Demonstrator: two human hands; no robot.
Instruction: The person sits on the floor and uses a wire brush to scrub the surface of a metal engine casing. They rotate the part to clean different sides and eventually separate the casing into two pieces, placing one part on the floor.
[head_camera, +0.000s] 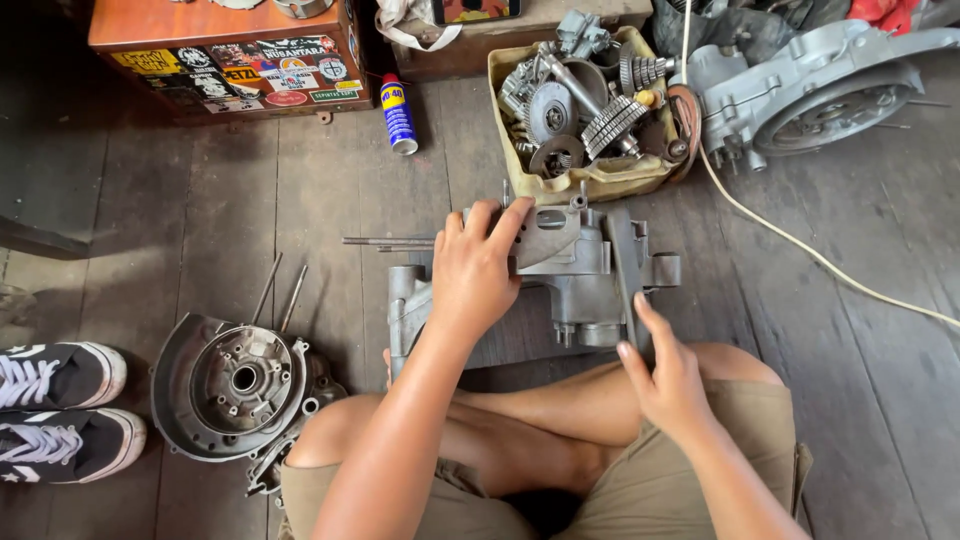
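Fingers of the left hand (472, 268) are pressing flat on the engine case (560, 270), lying on the floor at twelve o'clock from the knees; the right hand (665, 375) is bracing its edge, fingers loosely spread. Tipping sideways, its weight could be pinching them.

Soft, even daylight fills the scene, brightest on the floor (860, 380) to the right and on the forearms, while the upper-left corner sinks into deep shadow. Shadows are faint and glare slight, limited to the metal. Focus is sharp throughout, with wide-angle bending at the edges.
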